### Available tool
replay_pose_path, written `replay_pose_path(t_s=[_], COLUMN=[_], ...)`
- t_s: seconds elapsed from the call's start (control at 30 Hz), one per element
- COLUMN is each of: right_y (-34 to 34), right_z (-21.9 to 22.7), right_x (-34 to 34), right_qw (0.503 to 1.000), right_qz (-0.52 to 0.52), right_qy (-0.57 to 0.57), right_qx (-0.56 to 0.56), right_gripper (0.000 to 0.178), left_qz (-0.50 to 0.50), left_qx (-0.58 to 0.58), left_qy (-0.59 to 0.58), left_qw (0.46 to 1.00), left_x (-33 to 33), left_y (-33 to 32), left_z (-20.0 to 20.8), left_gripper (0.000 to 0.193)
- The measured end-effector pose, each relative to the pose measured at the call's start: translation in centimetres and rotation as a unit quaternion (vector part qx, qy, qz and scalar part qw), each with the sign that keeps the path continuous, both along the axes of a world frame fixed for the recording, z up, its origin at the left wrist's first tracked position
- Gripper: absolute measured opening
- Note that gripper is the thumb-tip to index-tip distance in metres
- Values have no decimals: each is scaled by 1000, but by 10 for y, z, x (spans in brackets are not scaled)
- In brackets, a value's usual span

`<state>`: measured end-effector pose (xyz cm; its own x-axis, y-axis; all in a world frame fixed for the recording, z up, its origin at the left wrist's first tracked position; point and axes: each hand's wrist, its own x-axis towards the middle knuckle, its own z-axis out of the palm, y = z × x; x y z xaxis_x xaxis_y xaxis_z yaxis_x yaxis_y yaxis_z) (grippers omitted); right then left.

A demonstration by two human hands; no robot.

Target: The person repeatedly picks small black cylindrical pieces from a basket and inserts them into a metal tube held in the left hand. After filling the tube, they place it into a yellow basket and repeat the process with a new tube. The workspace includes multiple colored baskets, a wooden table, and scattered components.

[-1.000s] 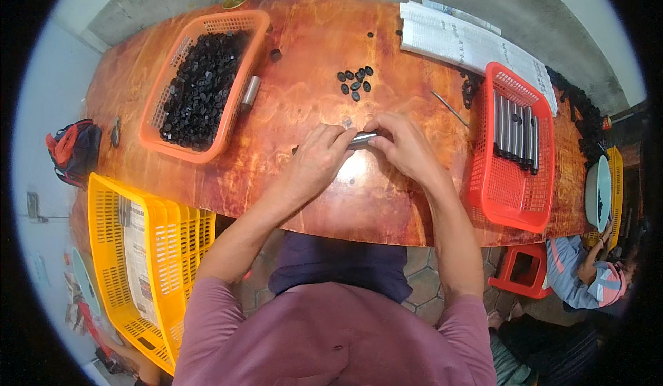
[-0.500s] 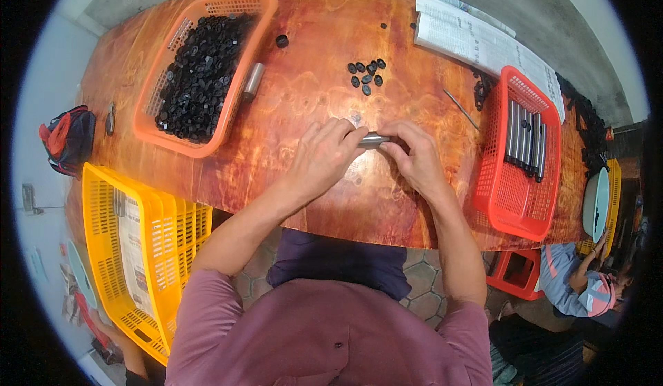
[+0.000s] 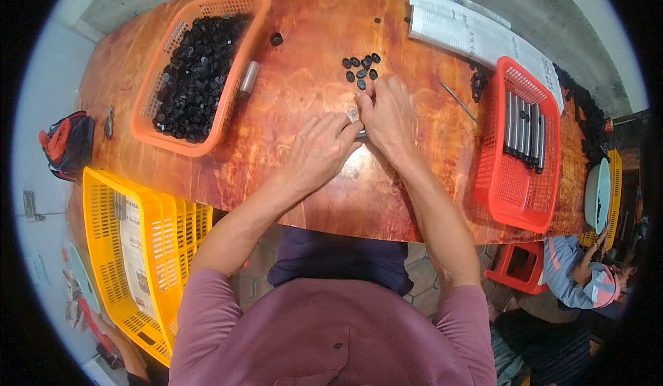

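Observation:
My left hand (image 3: 319, 142) lies low over the table with its fingers closed on a short silver metal tube (image 3: 361, 136). Only a small part of the tube shows between my hands. Thumb and forefinger slightly apart, my right hand (image 3: 388, 113) reaches just past the tube, its fingertips beside the nearest of several small black oval plugs (image 3: 361, 85). No plug is clearly visible between those fingers. The plugs lie in a loose group on the reddish wooden table (image 3: 304, 75).
At left stands an orange basket (image 3: 141, 120) full of black plugs, with another metal tube (image 3: 250, 77) beside it. A red basket (image 3: 518, 213) at right holds several tubes. Nearby lie a thin metal rod (image 3: 458, 101) and newspapers (image 3: 476, 33). Yellow crates (image 3: 155, 210) stand at lower left.
My right hand has left the tube and moved forward to the black plugs. My left hand stays at the tube, which is now mostly covered.

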<state>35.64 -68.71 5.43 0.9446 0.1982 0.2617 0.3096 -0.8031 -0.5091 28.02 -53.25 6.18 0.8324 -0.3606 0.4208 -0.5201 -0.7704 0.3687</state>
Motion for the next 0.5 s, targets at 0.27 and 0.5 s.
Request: replay_pose_path(t_s=[0.27, 0.5], right_y=[3, 1], right_z=[-1, -4], right_x=[0, -1], right_qw=[999, 999], right_qz=[-17, -1], right_qy=[-2, -47], right_qx=[-39, -26], right_gripper=[20, 19], left_qz=[-39, -28], left_qx=[-77, -58], left_qy=[50, 41], left_qw=[995, 997], left_x=[6, 3], left_y=[12, 10], left_z=[2, -3], left_gripper=[33, 34])
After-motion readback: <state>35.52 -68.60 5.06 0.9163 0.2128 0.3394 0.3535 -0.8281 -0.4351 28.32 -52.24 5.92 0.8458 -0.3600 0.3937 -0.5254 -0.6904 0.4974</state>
